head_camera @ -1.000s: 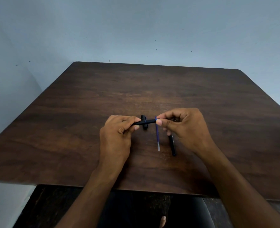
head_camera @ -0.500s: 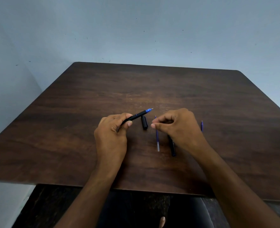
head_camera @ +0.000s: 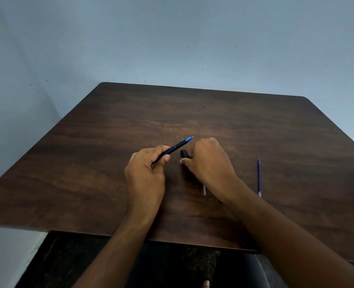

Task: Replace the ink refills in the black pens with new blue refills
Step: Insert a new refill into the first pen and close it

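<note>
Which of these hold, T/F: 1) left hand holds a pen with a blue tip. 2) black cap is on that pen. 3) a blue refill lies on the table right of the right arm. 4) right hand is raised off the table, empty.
1) True: the left hand grips the black pen.
2) False: the black cap lies on the table.
3) True: the blue refill.
4) False: the right hand is down at the cap.

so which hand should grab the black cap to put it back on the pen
The right hand. Its curled fingers are already at the black cap on the table, though actual contact is unclear. The left hand grips the pen, blue tip pointing toward the cap.
</note>
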`<action>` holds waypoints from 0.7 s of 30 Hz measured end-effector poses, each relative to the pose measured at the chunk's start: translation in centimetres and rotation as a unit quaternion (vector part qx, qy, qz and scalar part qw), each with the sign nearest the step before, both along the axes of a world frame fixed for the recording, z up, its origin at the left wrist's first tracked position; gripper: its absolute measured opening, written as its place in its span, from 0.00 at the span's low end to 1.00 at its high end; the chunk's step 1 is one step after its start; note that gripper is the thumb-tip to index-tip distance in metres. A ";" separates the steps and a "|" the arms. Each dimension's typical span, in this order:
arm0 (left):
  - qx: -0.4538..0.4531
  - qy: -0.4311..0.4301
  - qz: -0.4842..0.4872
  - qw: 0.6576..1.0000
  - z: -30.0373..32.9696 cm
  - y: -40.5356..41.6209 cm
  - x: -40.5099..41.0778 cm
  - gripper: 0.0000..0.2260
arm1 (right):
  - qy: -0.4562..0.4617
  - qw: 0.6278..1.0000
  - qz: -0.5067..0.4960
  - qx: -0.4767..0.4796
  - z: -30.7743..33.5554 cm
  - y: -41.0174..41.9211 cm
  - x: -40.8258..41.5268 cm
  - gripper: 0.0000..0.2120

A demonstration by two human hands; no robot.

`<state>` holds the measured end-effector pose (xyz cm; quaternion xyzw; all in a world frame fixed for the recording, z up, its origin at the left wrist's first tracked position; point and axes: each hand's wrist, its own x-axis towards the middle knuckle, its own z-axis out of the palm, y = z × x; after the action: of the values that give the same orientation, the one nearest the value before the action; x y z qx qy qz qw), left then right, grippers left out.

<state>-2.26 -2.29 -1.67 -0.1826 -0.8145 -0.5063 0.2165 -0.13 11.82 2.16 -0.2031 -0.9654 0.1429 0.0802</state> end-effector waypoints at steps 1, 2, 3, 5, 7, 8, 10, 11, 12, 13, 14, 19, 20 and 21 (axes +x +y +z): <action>0.000 0.002 -0.002 1.000 0.0 0.0 0.0 0.13 | -0.005 1.000 -0.005 -0.017 -0.1 0.1 -0.3 0.21; 0.000 0.003 -0.003 1.000 -0.1 0.0 -0.1 0.13 | -0.012 0.999 -0.010 -0.035 -0.2 0.1 -0.5 0.18; -0.001 0.005 -0.003 1.000 -0.1 -0.1 -0.1 0.13 | -0.017 0.998 -0.013 -0.051 -0.2 0.1 -0.7 0.14; -0.003 0.007 -0.006 1.000 -0.2 -0.1 -0.1 0.13 | 0.004 0.997 -0.010 -0.075 0.0 0.3 -0.6 0.09; -0.001 0.005 -0.007 1.000 -0.2 -0.2 -0.2 0.13 | 0.048 0.992 -0.010 -0.116 0.5 1.0 -0.1 0.06; -0.001 0.003 -0.006 1.000 -0.2 -0.2 -0.2 0.13 | 0.068 0.987 -0.012 -0.147 0.7 1.5 0.2 0.05; -0.003 0.002 -0.008 1.000 -0.3 -0.1 -0.2 0.14 | 0.109 0.974 -0.017 -0.200 1.0 2.6 0.9 0.10; -0.005 0.002 -0.009 1.000 -0.3 -0.1 -0.3 0.13 | 0.133 0.963 -0.019 -0.234 1.0 3.2 1.3 0.11; -0.007 0.000 -0.010 1.000 -0.3 0.0 -0.2 0.13 | 0.160 0.947 -0.018 -0.280 1.0 3.7 1.7 0.10; -0.010 -0.002 -0.011 1.000 -0.3 0.0 -0.2 0.13 | 0.187 0.924 -0.013 -0.332 1.0 4.1 2.1 0.10; -0.013 -0.003 -0.012 1.000 -0.4 0.0 -0.2 0.13 | 0.213 0.900 -0.006 -0.381 1.0 4.3 2.5 0.11; -0.020 0.009 -0.027 0.999 -0.3 0.0 -0.1 0.14 | 0.281 0.794 0.009 -0.538 0.3 4.8 3.7 0.11; -0.020 0.007 -0.030 0.999 -0.3 0.0 -0.1 0.14 | 0.287 0.774 0.008 -0.565 0.1 4.8 3.9 0.10; -0.020 0.004 -0.033 0.999 -0.3 0.0 -0.1 0.14 | 0.292 0.755 0.005 -0.588 -0.1 4.8 3.9 0.10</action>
<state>-2.35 -2.28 -1.95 -0.2157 -0.8168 -0.4964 0.1997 3.80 16.59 2.10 -0.1539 -0.6221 0.7348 0.2222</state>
